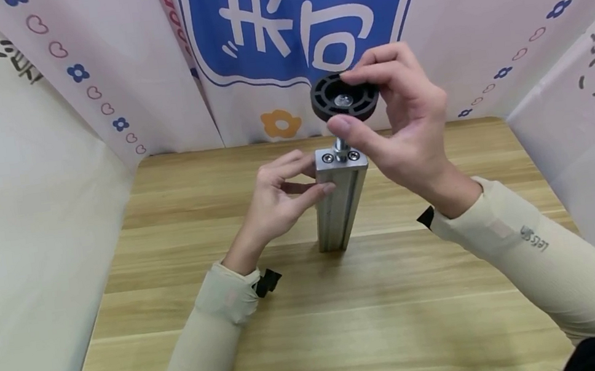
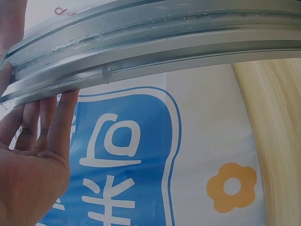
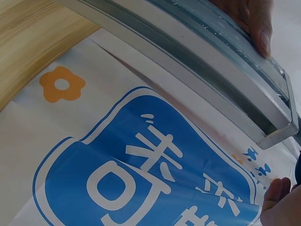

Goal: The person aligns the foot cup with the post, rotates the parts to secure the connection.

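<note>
An aluminium profile [image 1: 336, 205] stands upright on the wooden table, with two screws in its metal end plate [image 1: 341, 164]. My left hand [image 1: 284, 199] holds it near the top, thumb on the near face and fingers on the far side. Above the plate, my right hand [image 1: 411, 113] grips the rim of a round black levelling foot [image 1: 327, 98] between thumb and fingers. A threaded stem [image 1: 339, 145] runs from the foot down to the plate; how deep it sits is hidden. Grooves along the profile [image 2: 155, 37] show in the left wrist view.
The wooden table [image 1: 317, 344] extends around the profile's base. Behind it hangs a printed cloth [image 1: 276, 104] with a blue panel and flowers. White cloth sides [image 1: 31, 243] rise at left and right.
</note>
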`<control>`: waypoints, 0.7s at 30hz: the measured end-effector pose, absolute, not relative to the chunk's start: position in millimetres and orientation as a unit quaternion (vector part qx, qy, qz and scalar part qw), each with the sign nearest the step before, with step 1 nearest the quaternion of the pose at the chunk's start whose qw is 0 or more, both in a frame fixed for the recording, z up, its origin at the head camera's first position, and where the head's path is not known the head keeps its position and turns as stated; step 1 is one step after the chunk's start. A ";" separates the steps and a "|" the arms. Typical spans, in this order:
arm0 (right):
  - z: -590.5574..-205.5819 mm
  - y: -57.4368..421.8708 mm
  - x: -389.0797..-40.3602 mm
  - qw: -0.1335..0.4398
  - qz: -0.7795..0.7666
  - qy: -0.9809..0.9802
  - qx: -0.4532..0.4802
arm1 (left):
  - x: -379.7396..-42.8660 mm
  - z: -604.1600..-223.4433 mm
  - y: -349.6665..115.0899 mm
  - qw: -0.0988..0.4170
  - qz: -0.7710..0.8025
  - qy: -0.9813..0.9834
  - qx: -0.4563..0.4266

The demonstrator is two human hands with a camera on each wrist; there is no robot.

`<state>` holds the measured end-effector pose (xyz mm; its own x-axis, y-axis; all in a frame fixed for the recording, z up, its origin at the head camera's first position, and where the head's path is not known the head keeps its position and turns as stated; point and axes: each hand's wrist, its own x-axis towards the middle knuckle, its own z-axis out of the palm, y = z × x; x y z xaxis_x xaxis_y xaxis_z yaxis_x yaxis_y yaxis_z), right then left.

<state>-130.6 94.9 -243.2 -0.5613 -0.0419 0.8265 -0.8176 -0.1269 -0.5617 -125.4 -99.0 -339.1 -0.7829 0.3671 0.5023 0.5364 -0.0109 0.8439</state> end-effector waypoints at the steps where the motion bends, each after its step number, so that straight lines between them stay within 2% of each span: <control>1: -243.1 94.8 -130.5 0.298 0.657 -0.592 0.359 | -125.2 -339.2 -99.2 0.066 -0.633 -0.701 -0.322; 21: -241.0 97.1 -125.8 0.272 0.669 -0.566 0.398 | -124.4 -338.4 -98.2 0.065 -0.638 -0.697 -0.321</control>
